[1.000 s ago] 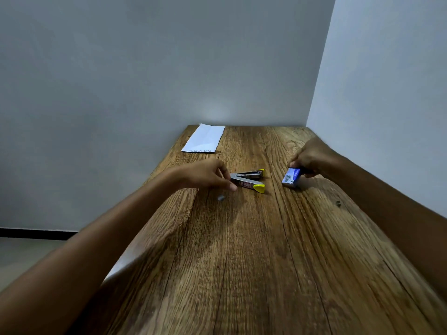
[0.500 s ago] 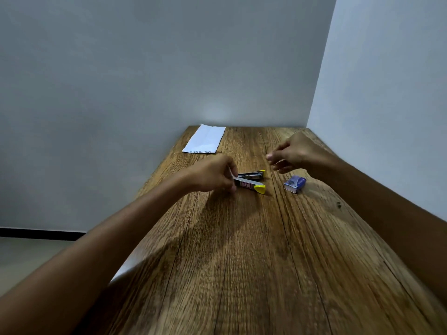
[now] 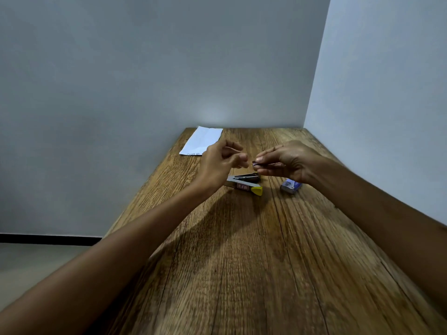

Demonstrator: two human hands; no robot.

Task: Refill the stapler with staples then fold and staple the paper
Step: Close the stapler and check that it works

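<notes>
An opened stapler (image 3: pixel 245 184) with a yellow tip and a red label lies on the wooden table (image 3: pixel 242 250), its top arm swung up. Above it my right hand (image 3: pixel 289 162) pinches a thin dark strip of staples (image 3: pixel 260 164) between thumb and fingers. My left hand (image 3: pixel 219 163) hovers just left of the strip's end, fingers loosely curled and apart, holding nothing that I can see. A small blue staple box (image 3: pixel 291 186) rests on the table under my right wrist. White paper (image 3: pixel 202 143) lies flat at the far left corner.
Grey walls close the table at the back and on the right. The table's left edge drops to a pale floor with a black skirting line (image 3: pixel 48 238).
My right hand left the blue box and rose with a strip of staples. My left hand lifted off the stapler and came up toward the strip.
</notes>
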